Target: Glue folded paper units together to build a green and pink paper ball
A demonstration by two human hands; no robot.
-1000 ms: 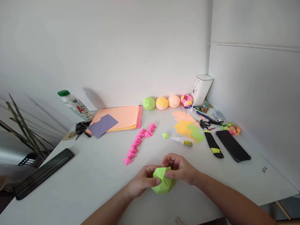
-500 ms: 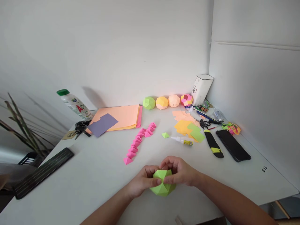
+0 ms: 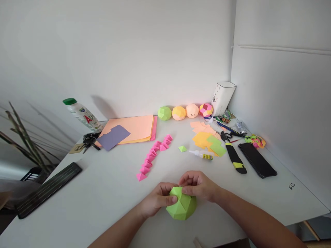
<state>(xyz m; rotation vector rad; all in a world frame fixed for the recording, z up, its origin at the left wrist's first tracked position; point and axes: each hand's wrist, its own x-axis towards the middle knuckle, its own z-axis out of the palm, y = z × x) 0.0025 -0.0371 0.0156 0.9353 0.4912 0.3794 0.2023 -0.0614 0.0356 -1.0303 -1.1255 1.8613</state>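
A faceted green paper ball (image 3: pixel 181 208) is held between both hands near the front of the table. My left hand (image 3: pixel 160 199) grips its left side, thumb pressed on a front face and fingers behind. My right hand (image 3: pixel 199 186) pinches the upper right edge, with its thumb in front and its fingertips partly hidden behind the paper. Beyond the hands lie a small folded green paper piece (image 3: pixel 182 148) and a glue bottle (image 3: pixel 201 155) on its side. To the left runs a slanting row of folded pink paper pieces (image 3: pixel 150 157).
Several finished paper balls (image 3: pixel 179 113) line the wall. Colored sheets (image 3: pixel 134 127), a purple paper (image 3: pixel 114 137) and a white bottle (image 3: pixel 85 115) stand or lie left. Paper cutouts (image 3: pixel 204 139), a utility knife (image 3: pixel 234 156) and a black phone (image 3: pixel 257 160) lie right.
The green ball has turned and shifted slightly right and down. My right thumb has moved up and right, away from the left thumb, toward the ball's upper edge.
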